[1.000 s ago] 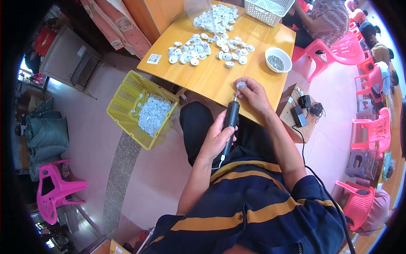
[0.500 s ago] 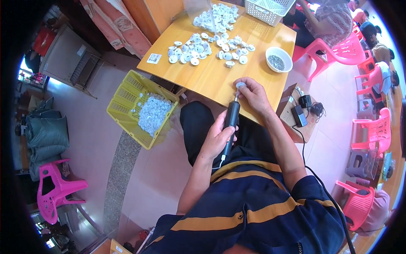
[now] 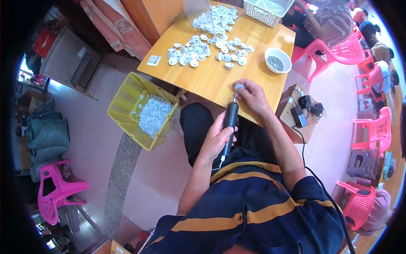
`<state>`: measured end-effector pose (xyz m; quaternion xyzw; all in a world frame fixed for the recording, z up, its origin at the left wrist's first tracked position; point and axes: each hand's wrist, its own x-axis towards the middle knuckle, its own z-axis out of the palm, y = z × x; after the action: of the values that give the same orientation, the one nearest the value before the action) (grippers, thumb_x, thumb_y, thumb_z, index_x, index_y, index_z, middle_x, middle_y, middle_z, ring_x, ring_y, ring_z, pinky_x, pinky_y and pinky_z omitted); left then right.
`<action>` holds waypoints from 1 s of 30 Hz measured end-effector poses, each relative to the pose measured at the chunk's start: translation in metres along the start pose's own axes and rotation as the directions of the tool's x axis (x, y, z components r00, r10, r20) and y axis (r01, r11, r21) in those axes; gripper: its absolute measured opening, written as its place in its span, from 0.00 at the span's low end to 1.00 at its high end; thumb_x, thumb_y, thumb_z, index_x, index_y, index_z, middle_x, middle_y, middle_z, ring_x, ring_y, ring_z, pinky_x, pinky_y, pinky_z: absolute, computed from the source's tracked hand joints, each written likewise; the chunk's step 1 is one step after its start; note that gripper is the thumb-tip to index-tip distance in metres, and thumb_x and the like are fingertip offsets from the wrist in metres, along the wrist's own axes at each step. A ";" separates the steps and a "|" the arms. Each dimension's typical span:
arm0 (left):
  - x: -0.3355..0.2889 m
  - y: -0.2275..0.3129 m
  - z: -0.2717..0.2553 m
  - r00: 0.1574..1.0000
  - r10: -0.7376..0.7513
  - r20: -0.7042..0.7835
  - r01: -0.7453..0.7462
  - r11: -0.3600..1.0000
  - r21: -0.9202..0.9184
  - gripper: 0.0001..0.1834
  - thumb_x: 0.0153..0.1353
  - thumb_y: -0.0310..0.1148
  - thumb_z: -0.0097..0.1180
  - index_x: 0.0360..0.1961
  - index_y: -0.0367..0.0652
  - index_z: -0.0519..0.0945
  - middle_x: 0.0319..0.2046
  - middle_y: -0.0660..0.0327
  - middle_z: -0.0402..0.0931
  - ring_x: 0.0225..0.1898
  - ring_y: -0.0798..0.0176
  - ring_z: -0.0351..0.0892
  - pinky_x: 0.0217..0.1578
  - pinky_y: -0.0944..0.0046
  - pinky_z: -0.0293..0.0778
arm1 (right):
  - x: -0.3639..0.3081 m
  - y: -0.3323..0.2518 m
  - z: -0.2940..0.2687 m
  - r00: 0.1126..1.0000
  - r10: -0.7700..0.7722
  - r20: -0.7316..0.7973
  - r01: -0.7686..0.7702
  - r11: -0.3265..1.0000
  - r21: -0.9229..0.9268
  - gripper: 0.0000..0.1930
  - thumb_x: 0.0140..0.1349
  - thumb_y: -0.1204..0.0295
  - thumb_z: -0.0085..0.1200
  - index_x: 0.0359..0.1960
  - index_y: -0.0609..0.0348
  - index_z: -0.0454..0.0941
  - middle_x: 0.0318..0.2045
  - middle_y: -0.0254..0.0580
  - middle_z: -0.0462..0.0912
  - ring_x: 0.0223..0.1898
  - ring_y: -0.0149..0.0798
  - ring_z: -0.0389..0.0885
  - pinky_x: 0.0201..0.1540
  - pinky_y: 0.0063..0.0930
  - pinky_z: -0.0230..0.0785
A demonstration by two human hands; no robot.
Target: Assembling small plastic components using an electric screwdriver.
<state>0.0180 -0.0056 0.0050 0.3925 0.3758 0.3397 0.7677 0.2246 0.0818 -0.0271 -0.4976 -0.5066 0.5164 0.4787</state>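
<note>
My left hand [image 3: 218, 137] is wrapped round a black electric screwdriver [image 3: 230, 118], its bit pointing away from me over the table's near edge. The fingers of my right hand [image 3: 253, 96] pinch a small white round plastic part [image 3: 239, 86] at the tip of the bit. Whether a screw sits between bit and part is too small to tell. Farther up the table lie several loose white round parts [image 3: 196, 51], some with stems. A white bowl [image 3: 287, 63] of small metal screws [image 3: 275, 63] stands to the right of them.
The wooden table [image 3: 203, 80] bears a white basket [image 3: 270, 15] and a clear plastic bag [image 3: 198, 17]. A yellow crate [image 3: 122, 106] with many white parts stands on the floor at left. Black adapters [image 3: 299, 115] lie on a carton; a cable [image 3: 315, 173] runs past my right arm.
Hardly anything differs. Both hands stay in place with the screwdriver bit against the white part; the whole view has shifted very slightly.
</note>
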 end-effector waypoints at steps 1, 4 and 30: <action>0.000 0.000 0.000 1.000 -0.003 -0.001 0.003 1.000 -0.002 0.32 0.65 0.28 0.48 0.72 0.42 0.59 0.41 0.57 0.75 0.31 0.69 0.78 0.33 0.68 0.78 | 0.000 0.000 0.000 1.000 0.000 0.000 0.000 1.000 0.000 0.09 0.74 0.71 0.50 0.49 0.61 0.78 0.34 0.29 0.79 0.35 0.22 0.77 0.41 0.17 0.73; 0.000 0.001 0.000 1.000 -0.006 -0.001 0.006 1.000 -0.003 0.32 0.66 0.28 0.48 0.72 0.41 0.60 0.41 0.57 0.75 0.31 0.69 0.78 0.33 0.68 0.78 | -0.001 -0.002 0.001 1.000 -0.015 0.004 0.015 1.000 0.003 0.09 0.74 0.71 0.50 0.49 0.62 0.79 0.33 0.29 0.79 0.35 0.22 0.77 0.41 0.17 0.72; -0.001 -0.001 -0.001 1.000 -0.006 -0.003 0.006 1.000 0.006 0.32 0.66 0.27 0.48 0.72 0.41 0.59 0.41 0.56 0.76 0.31 0.70 0.78 0.33 0.69 0.78 | -0.004 0.001 0.005 0.994 -0.082 -0.069 0.066 0.977 -0.201 0.09 0.73 0.75 0.50 0.50 0.62 0.80 0.31 0.31 0.81 0.35 0.23 0.78 0.41 0.18 0.73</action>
<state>0.0174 -0.0062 0.0043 0.3931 0.3790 0.3370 0.7669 0.2197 0.0776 -0.0279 -0.5433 -0.5549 0.4253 0.4647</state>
